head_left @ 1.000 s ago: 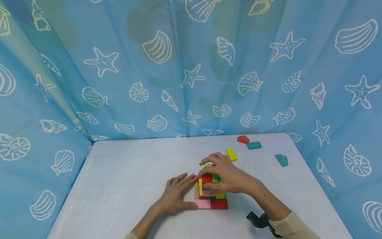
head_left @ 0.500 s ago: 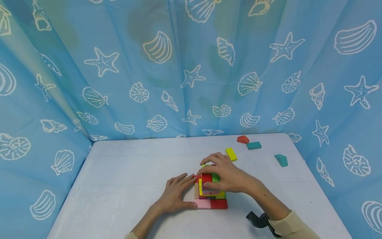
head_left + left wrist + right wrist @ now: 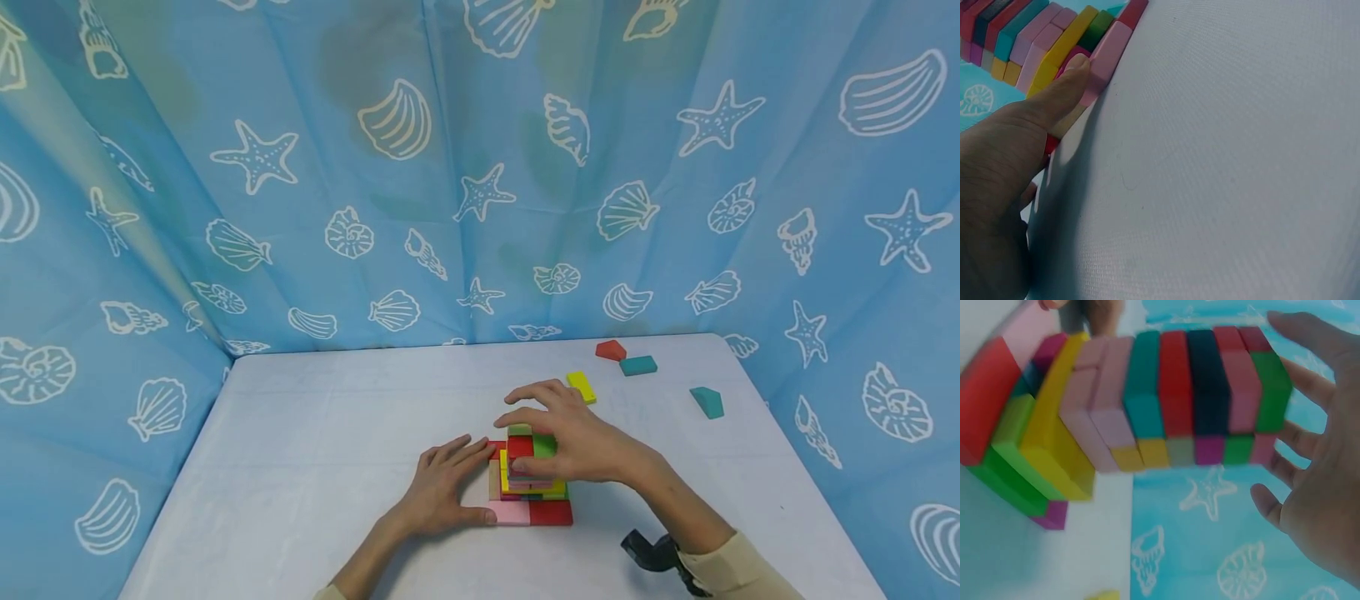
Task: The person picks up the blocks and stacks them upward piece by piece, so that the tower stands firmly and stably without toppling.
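Observation:
A tower of colourful wooden blocks (image 3: 520, 448) stands on the white table, its layers narrowing upward from a wider base. My left hand (image 3: 438, 492) rests beside it, thumb against the pink base block (image 3: 1107, 59) and fingertips at the red block (image 3: 497, 447) on the far left corner. Around the tower's top, my right hand (image 3: 581, 433) has its thumb and fingers spread loosely. The right wrist view shows those fingers (image 3: 1310, 440) just past the topmost layer, which has a green block (image 3: 1272, 394) and a pink one. Part of the tower is hidden behind the right hand.
Behind the tower lies a yellow block (image 3: 581, 387). Farther right are a red-orange block (image 3: 611, 350), a teal block (image 3: 638, 366) and another teal angled block (image 3: 708, 402). A blue shell-print curtain (image 3: 420, 208) hangs around the table (image 3: 322, 433).
My right hand's fingers have spread and lifted off the tower's top, so more of its upper blocks shows. The left hand has not moved.

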Demonstrator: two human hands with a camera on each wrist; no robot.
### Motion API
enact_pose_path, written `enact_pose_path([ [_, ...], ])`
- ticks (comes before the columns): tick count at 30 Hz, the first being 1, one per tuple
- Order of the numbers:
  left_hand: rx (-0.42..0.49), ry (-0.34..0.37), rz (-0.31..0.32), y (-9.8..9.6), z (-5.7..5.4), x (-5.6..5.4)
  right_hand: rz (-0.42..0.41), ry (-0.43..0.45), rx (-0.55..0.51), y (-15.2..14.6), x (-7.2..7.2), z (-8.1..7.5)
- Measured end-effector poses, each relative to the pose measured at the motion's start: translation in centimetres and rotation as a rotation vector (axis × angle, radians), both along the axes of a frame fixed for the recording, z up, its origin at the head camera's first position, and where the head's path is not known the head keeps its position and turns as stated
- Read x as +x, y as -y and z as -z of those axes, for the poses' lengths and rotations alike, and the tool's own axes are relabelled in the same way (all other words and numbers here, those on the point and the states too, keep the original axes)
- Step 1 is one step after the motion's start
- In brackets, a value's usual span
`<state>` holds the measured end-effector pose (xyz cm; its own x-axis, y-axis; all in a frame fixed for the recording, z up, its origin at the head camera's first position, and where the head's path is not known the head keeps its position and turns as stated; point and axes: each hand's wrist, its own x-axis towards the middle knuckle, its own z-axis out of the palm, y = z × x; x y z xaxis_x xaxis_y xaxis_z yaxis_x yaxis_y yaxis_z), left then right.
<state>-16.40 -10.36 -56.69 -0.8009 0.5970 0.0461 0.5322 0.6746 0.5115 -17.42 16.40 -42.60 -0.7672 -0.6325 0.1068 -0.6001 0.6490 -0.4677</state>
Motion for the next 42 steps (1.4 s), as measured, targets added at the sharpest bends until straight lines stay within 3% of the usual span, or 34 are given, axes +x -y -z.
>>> enact_pose_path([
  [4,-0.003,0.003,-0.003,-0.1,0.0,0.0,0.085,0.039,-0.080,-1.7,-0.9,-0.6],
  [8,0.005,-0.004,-0.002,-0.1,0.0,0.0,0.180,0.050,-0.181,-4.6,-3.3,0.2],
  [12,0.007,0.002,-0.001,-0.1,0.0,0.0,0.281,0.065,-0.201,-7.6,-6.2,2.7],
  [16,-0.005,0.020,-0.007,-0.2,-0.1,0.0,0.378,0.101,-0.118,-9.3,-8.2,6.0],
  [20,-0.012,0.029,-0.010,-0.1,0.1,0.0,0.457,0.164,-0.024,-9.7,-9.3,9.2],
  [26,-0.014,0.012,-0.011,0.0,0.2,-0.1,0.572,0.241,0.018,-9.2,-9.9,11.3],
  [31,-0.011,0.011,-0.009,-0.1,0.1,-0.1,0.596,0.207,0.023,-8.7,-9.9,11.5],
  [36,-0.021,0.023,-0.014,-0.1,0.1,-0.1,0.547,0.149,-0.010,-8.2,-9.4,10.5],
  [39,-0.024,0.030,-0.015,-0.2,0.0,0.0,0.477,0.113,-0.092,-7.5,-8.7,8.6],
  [42,-0.026,0.030,-0.017,-0.2,0.0,0.0,0.409,0.085,-0.170,-6.4,-7.4,5.8],
])
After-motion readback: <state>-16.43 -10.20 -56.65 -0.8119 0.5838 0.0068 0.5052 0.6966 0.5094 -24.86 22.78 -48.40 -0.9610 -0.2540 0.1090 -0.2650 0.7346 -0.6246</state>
